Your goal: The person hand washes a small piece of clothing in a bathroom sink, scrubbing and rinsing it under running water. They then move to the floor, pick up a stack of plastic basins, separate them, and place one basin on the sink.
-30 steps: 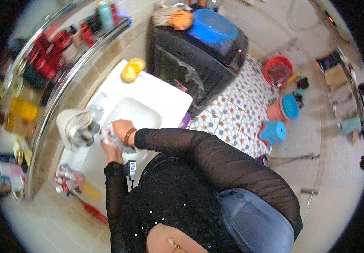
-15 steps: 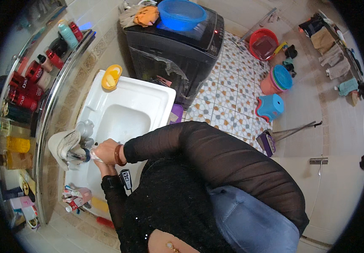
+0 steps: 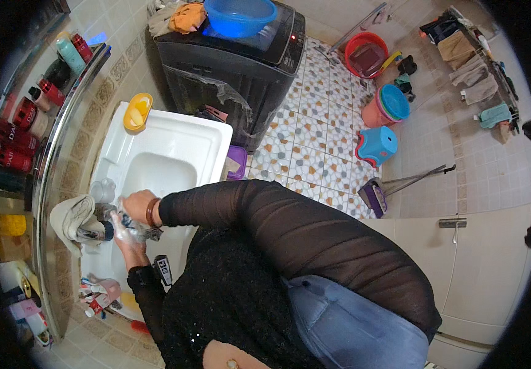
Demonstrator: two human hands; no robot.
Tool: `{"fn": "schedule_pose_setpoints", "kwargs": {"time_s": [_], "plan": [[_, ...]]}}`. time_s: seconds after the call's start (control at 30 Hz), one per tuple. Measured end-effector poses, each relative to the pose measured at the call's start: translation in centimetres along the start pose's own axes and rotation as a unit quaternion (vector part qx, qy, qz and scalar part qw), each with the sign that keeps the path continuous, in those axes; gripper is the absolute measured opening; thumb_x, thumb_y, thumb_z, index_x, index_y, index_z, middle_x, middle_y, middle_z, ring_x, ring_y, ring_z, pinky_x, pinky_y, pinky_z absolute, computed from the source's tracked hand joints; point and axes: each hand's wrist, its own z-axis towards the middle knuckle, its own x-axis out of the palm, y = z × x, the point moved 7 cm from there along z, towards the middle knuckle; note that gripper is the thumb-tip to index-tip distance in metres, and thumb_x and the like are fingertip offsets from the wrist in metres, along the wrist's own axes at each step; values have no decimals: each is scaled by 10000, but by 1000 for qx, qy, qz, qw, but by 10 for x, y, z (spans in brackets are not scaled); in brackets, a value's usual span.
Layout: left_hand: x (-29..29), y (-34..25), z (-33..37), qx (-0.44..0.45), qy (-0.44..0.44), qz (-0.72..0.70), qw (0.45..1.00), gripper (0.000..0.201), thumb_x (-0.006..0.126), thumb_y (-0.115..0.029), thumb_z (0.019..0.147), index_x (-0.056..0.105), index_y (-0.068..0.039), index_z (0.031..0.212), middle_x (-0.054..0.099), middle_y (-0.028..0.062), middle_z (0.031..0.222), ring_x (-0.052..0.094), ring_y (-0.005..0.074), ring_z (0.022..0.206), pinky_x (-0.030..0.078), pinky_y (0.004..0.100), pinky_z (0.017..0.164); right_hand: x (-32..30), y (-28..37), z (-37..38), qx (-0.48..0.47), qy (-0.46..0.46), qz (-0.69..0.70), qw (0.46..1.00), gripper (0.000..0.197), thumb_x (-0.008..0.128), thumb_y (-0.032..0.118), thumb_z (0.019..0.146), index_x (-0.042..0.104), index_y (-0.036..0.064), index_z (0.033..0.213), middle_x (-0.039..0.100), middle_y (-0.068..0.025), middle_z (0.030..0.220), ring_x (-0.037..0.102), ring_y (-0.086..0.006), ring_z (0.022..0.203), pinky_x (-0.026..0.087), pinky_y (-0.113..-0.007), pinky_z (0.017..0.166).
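Observation:
Over the white sink, beside the tap, my two hands are close together. White foam and water cover my left hand, whose fingers stretch out toward the tap. Just beyond it, my right hand is curled, with a brown bracelet at its wrist. Its fingertips are hidden, and I cannot make out what is in them. A pale cloth is draped on the tap. Clear glass-like cups stand next to my right hand. A yellow soap dish with soap sits on the sink's far corner.
A mirrored shelf edge with several bottles runs along the left. Near my left forearm are a toothbrush cup and a black handheld device. Beyond the sink stands a dark washing machine bearing a blue basin.
My hands, clasped together before, have come slightly apart, and the foamy left hand shows more. The whole view has shifted, so the sink and room appear farther left.

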Motion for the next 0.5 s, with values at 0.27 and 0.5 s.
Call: {"fn": "schedule_pose_setpoints", "kwargs": {"time_s": [0.27, 0.5], "plan": [[29, -16, -29, 34, 61, 124, 990, 399, 489, -340, 926, 493, -30, 1177, 569, 57, 1045, 566, 146, 871, 470, 272, 672, 7, -27, 23, -83, 54, 165, 981, 281, 593, 311, 808, 605, 44, 891, 622, -197, 792, 599, -366, 734, 474, -407, 653], [5, -13, -20, 74, -29, 45, 996, 389, 480, -348, 924, 484, -47, 1171, 552, 61, 1084, 562, 162, 905, 477, 289, 701, 20, -25, 13, -132, 78, 284, 947, 339, 647, 301, 804, 574, 11, 965, 611, -196, 885, 584, -355, 791, 456, -384, 690]]}}
